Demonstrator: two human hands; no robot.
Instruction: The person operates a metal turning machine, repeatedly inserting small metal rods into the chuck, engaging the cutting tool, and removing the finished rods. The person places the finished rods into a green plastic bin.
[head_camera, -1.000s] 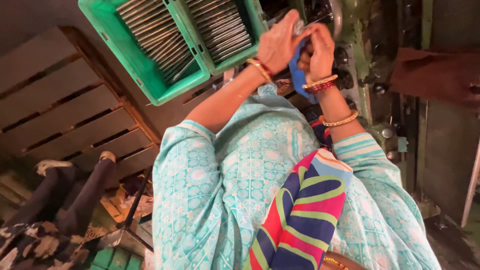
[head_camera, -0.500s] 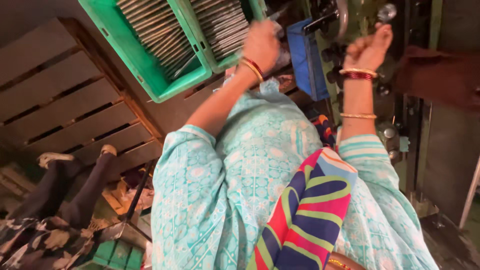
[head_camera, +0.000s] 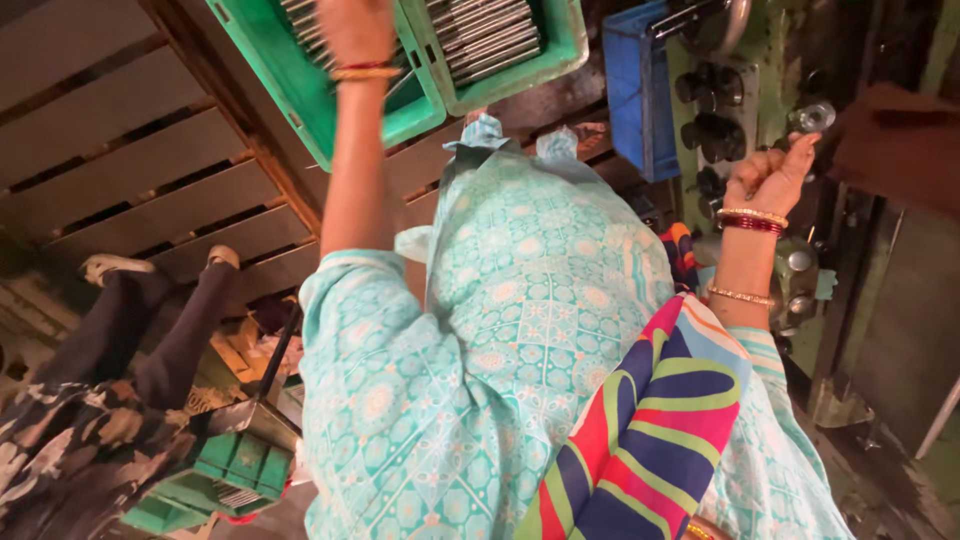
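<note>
Wooden pallet slats (head_camera: 130, 180), grey and worn, fill the upper left of our view and make up the largest item on the list.

Next we list the machine (head_camera: 790, 200), green-painted metal at the right, with dark round knobs on its face.

We list two green plastic crates (head_camera: 300, 90) side by side at the top, set over the slats. Both hold rows of grey metal rods (head_camera: 490, 40) lying parallel.

We list one blue plastic bin (head_camera: 635, 90), standing between the right-hand crate and the machine.

We list a second person's dark legs and pale shoes (head_camera: 110, 265) at the far left, resting on the slats, well apart from our own arms.

Our left hand (head_camera: 355, 25) reaches into the left crate, among the rods; the top edge of the view cuts off its fingers, so we cannot tell whether it grips anything.

Our right hand (head_camera: 770, 180) is raised before the machine, fingers curled narrow around a small shiny metal piece (head_camera: 812, 117) held at the fingertips, just beside the knobs.
</note>
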